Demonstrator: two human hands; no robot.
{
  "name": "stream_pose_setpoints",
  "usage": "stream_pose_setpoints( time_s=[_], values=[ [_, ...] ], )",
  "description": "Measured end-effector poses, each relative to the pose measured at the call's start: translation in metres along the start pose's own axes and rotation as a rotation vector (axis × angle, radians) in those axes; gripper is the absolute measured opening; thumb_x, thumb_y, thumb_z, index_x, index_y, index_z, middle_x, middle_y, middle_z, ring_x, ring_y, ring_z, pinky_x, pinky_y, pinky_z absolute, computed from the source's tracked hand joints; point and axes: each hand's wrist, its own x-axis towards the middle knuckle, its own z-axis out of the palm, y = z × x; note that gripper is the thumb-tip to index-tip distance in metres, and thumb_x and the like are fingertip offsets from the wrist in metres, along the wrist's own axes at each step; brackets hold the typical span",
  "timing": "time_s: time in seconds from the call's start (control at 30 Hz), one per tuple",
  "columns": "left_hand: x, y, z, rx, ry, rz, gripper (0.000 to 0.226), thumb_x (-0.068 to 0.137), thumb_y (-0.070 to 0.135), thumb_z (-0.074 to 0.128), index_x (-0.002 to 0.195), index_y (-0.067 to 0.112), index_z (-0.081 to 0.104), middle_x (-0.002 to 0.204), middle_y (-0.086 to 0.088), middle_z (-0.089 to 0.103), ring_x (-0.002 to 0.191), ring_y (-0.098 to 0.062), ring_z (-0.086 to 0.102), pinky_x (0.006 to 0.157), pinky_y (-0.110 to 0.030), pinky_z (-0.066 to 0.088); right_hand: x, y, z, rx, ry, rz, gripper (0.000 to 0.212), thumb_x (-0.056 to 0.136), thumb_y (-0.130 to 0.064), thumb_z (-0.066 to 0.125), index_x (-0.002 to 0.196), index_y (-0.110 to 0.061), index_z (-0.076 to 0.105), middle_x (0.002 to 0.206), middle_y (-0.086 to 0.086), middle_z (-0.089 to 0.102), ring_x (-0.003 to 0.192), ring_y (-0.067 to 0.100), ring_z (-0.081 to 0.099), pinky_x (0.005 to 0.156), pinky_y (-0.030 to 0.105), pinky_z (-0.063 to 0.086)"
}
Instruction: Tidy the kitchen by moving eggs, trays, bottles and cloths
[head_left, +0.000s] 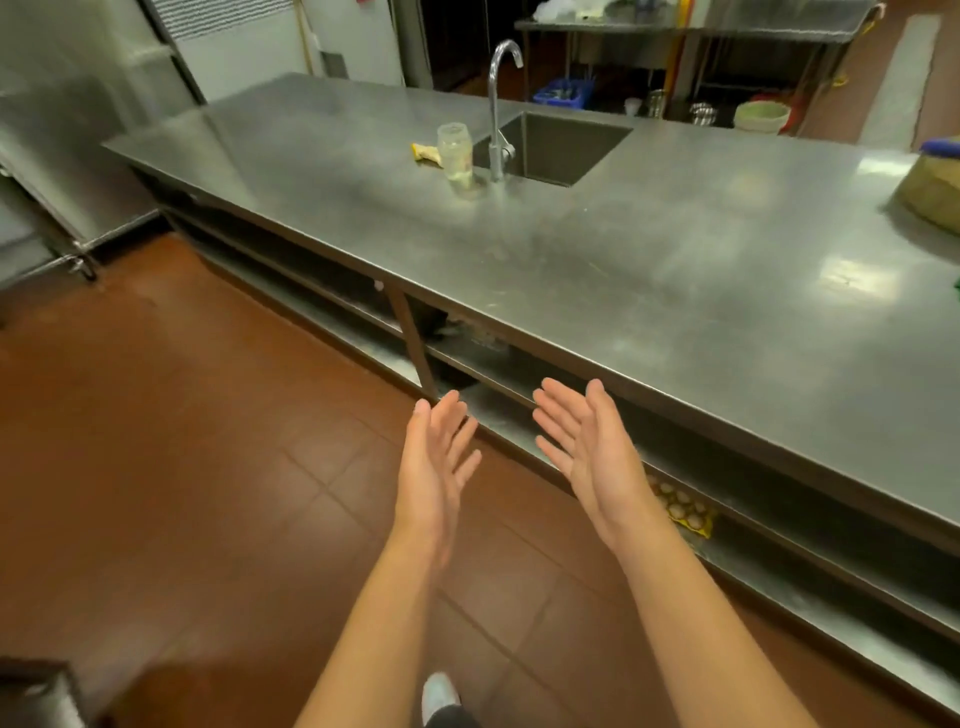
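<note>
Head view:
Left hand (434, 460): raised over the red-brown tiled floor (182, 441); fingers straight and spread; holding nothing.
Right hand (589, 449): beside the left, apart from it; palm turned inward, fingers straight; empty.
Eggs in yellow tray (683, 512): on the lower shelf under the long stainless-steel counter (649, 291); partly hidden behind the right wrist.
Clear plastic bottle (456, 156): upright on the counter, just beside the curved chrome tap (498, 104); crumpled yellow cloth (427, 153) touching its far side.
Square steel sink (556, 148): sunk into the counter, right of the tap.

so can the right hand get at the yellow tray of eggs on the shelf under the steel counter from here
Probably yes. The right hand is open, holds nothing, and hangs just in front of the yellow tray of eggs. The shelf's front looks open, though the steel counter overhangs it.
</note>
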Motion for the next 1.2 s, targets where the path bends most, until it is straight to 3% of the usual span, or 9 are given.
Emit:
stream_pose_setpoints(
  time_s=[0.13, 0.3, 0.47, 0.67, 0.8, 0.97, 1.2],
  values=[
    [-0.013, 0.048, -0.052, -0.019, 0.074, 0.134, 0.062, 0.101, 0.061, 0.026, 0.148, 0.026, 0.046, 0.148, 0.007, 0.053, 0.135, -0.010, 0.051, 0.118, -0.045, 0.035, -0.006, -0.015, 0.067, -0.008, -0.116, -0.006, 0.061, 0.097, -0.060, 0.027, 0.142, -0.026, 0.050, 0.145, -0.005, 0.053, 0.134, 0.012, 0.049, 0.117, 0.039, 0.035],
    [-0.019, 0.105, -0.131, -0.064, 0.128, 0.245, 0.063, 0.101, 0.061, 0.024, 0.148, 0.025, 0.046, 0.149, 0.005, 0.051, 0.135, -0.011, 0.050, 0.118, -0.045, 0.033, -0.009, -0.022, 0.168, -0.033, -0.248, -0.037, 0.076, 0.082, -0.068, 0.034, 0.142, -0.025, 0.050, 0.145, -0.004, 0.054, 0.133, 0.013, 0.050, 0.116, 0.042, 0.036],
    [-0.027, 0.156, -0.256, -0.212, 0.210, 0.285, 0.065, 0.102, 0.060, 0.021, 0.148, 0.021, 0.046, 0.151, 0.000, 0.050, 0.135, -0.017, 0.051, 0.120, -0.048, 0.030, -0.001, -0.004, 0.285, -0.036, -0.359, -0.020, 0.059, 0.099, -0.059, 0.028, 0.140, -0.024, 0.052, 0.142, -0.003, 0.056, 0.131, 0.013, 0.053, 0.116, 0.042, 0.037],
    [-0.040, 0.189, -0.391, -0.130, 0.413, 0.322, 0.061, 0.103, 0.059, 0.021, 0.149, 0.026, 0.045, 0.153, 0.004, 0.047, 0.137, -0.012, 0.048, 0.121, -0.046, 0.029, 0.000, 0.034, 0.424, -0.122, -0.472, 0.021, 0.060, 0.100, -0.059, 0.026, 0.139, -0.024, 0.053, 0.142, -0.004, 0.057, 0.129, 0.012, 0.054, 0.114, 0.039, 0.038],
    [-0.050, 0.197, -0.444, -0.112, 0.533, 0.354, 0.060, 0.102, 0.060, 0.022, 0.148, 0.030, 0.045, 0.155, 0.007, 0.044, 0.138, -0.009, 0.045, 0.121, -0.042, 0.029, 0.003, 0.058, 0.498, -0.240, -0.576, -0.009, 0.062, 0.097, -0.064, 0.024, 0.139, -0.030, 0.054, 0.143, -0.009, 0.055, 0.131, 0.010, 0.052, 0.115, 0.038, 0.036],
    [-0.049, 0.203, -0.496, -0.108, 0.688, 0.363, 0.059, 0.103, 0.059, 0.021, 0.150, 0.031, 0.043, 0.156, 0.010, 0.043, 0.139, -0.005, 0.043, 0.121, -0.040, 0.028, 0.020, 0.085, 0.569, -0.303, -0.727, 0.008, 0.060, 0.097, -0.065, 0.022, 0.138, -0.034, 0.054, 0.142, -0.013, 0.055, 0.131, 0.008, 0.052, 0.108, 0.028, 0.040],
    [0.005, 0.220, -0.535, -0.080, 0.841, 0.398, 0.060, 0.102, 0.060, 0.020, 0.151, 0.031, 0.041, 0.156, 0.013, 0.042, 0.139, -0.003, 0.042, 0.121, -0.038, 0.029, 0.091, 0.103, 0.641, -0.273, -0.897, 0.006, 0.057, 0.097, -0.066, 0.026, 0.135, -0.037, 0.057, 0.132, -0.021, 0.061, 0.124, 0.001, 0.056, 0.098, 0.022, 0.043]
  ],
)
